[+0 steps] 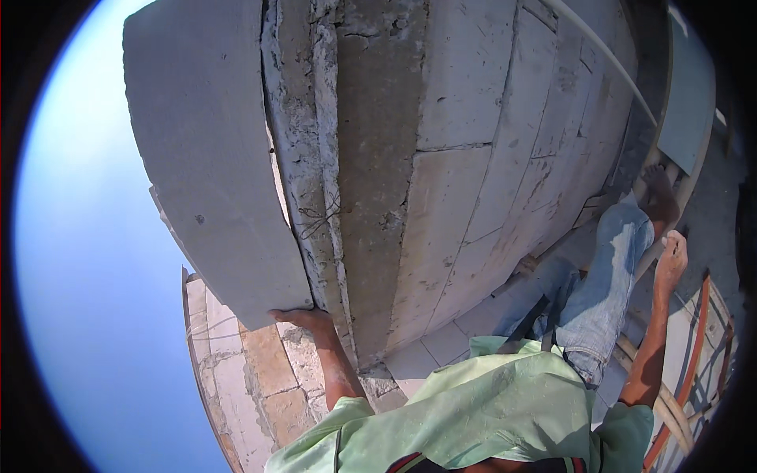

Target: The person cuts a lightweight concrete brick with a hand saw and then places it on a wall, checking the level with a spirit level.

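My left hand [303, 318] is at the near end of a large pale grey masonry block [209, 150], its fingers closed against the block's lower edge. The block lies along the wall top on the left, with a thin gap lit between it and the rough mortar strip [315, 158]. A bit of thin wire [322, 219] sticks out of that strip. Out to the right, away from the wall, my right hand [673, 258] is raised with its fingers curled together. Whatever it may hold is hidden.
The block wall [473, 158] drops away in front of me. My bare foot [659, 193] rests on a narrow support at the right, beside a pale board [688, 110]. A reddish bar [684, 386] and a curved pole [670, 410] stand lower right. Another wall [260, 370] runs lower left.
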`<state>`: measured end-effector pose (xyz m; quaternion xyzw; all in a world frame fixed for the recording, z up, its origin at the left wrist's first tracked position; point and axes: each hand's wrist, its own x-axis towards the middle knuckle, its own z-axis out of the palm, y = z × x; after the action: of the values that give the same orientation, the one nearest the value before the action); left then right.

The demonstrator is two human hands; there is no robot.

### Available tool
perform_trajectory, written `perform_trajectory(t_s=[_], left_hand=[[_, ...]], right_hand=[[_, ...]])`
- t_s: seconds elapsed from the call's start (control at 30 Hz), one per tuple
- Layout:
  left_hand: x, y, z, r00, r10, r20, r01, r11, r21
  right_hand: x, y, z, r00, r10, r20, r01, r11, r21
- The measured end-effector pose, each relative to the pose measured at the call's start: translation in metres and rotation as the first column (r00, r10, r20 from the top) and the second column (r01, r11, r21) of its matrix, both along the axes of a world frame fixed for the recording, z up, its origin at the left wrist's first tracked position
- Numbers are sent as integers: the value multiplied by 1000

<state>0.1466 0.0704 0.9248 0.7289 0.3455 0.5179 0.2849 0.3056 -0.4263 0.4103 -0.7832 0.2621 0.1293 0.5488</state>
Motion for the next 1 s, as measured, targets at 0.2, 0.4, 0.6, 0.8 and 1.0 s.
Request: perform_trajectory(t_s=[0.2,0.4,0.6,0.8,1.0], left_hand=[[-1,5,1,998,40,42,-39,999,-25],[-1,1,0,994,82,72,-80,996,-31],[4,-2,0,973,206,101,-205,979,-23],[-9,8,-2,960,252,121,-245,967,-72],[-33,17,-7,968,233,94,-216,963,-158]], right_hand=[[-13,-20,-29,996,-83,16,83,996,-13],[58,4,9,985,32,171,-35,999,13],[90,18,35,979,-9,206,-11,995,95],[83,39,74,979,92,180,-102,994,47],[89,91,133,970,168,176,-194,971,141]])
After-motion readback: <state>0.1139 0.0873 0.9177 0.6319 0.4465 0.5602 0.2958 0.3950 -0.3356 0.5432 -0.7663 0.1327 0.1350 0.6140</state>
